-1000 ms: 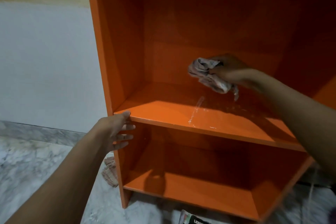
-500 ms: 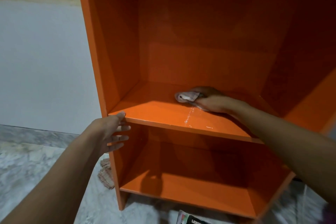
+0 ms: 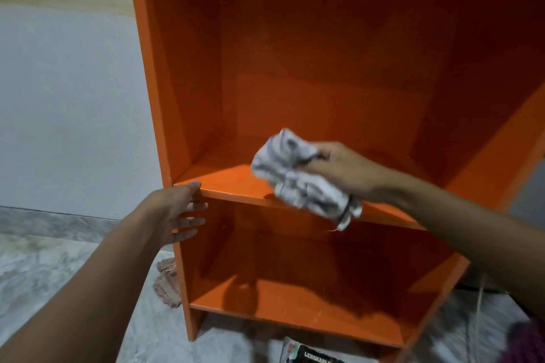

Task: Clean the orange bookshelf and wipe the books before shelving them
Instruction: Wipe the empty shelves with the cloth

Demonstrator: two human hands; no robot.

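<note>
At frame centre I see my right hand (image 3: pixel 339 171) clenched around a crumpled white cloth (image 3: pixel 298 177), over the front of the orange bookshelf's (image 3: pixel 188 68) middle shelf (image 3: pixel 233 183). My left hand (image 3: pixel 177 212), fingers spread, braces the shelf's left front corner. A book (image 3: pixel 312 355) lies at bottom centre.

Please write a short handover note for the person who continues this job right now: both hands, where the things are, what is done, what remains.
Left hand: open, braced on the left front edge of the orange bookshelf.
Right hand: gripping the crumpled cloth, at the front of the middle shelf.
Both visible shelves hold no books. One book lies on the floor in front; another rag lies at the shelf's left foot.
Done: cannot tell how far the wiping got.
Left: finish wiping, wipe books, shelve them.
</note>
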